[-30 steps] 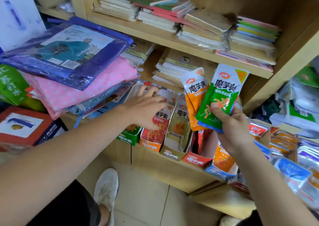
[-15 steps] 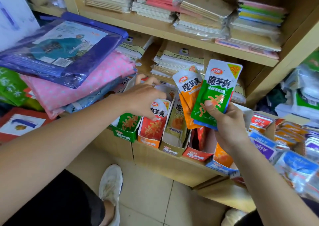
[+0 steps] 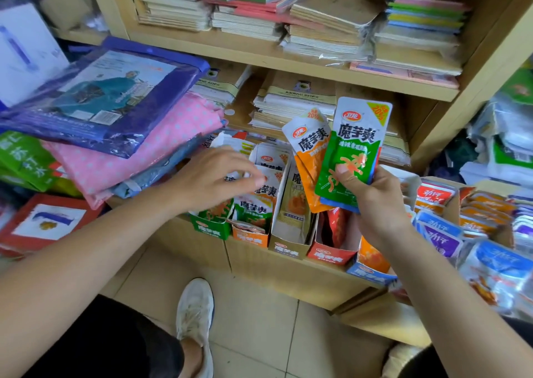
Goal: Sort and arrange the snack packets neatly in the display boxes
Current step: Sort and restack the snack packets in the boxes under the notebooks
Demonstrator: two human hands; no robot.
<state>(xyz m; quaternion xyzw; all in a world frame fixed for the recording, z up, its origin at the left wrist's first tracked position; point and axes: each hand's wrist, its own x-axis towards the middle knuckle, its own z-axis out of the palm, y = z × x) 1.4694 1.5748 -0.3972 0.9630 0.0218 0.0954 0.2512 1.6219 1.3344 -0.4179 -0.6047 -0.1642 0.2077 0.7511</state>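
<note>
Right hand [image 3: 375, 201] grips green packet [image 3: 350, 158]; left hand [image 3: 213, 178], fingers loose, over display boxes [image 3: 290, 248].

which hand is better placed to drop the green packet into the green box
Right, probably: the right hand already holds the green packet. The left hand, holding no whole packet, hovers over the green box and could steady it.

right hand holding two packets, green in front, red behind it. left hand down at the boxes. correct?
One thing is off: in the head view the packet behind the green packet is orange, not red. The rest stands: the right hand holds both, green in front, and the left hand is down at the display boxes.
</note>
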